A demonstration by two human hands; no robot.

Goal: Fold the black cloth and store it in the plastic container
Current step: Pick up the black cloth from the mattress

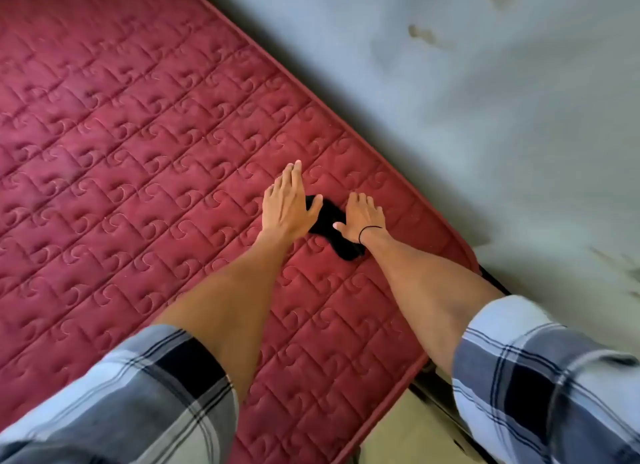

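While flat, black cloth (329, 226) between hands.

You're in a home, most likely a bedroom: a quilted red mattress (145, 159) with swirl stitching fills most of your view, pushed against a plain grey wall (485, 100) with blotchy stains, and a strip of pale floor (398, 432) shows past its corner.

Small black cloth (329, 223) lies bunched on the red mattress (138, 134)

The black cloth (327, 226) lies partly hidden under both hands; both sleeves blur at the frame's edge.
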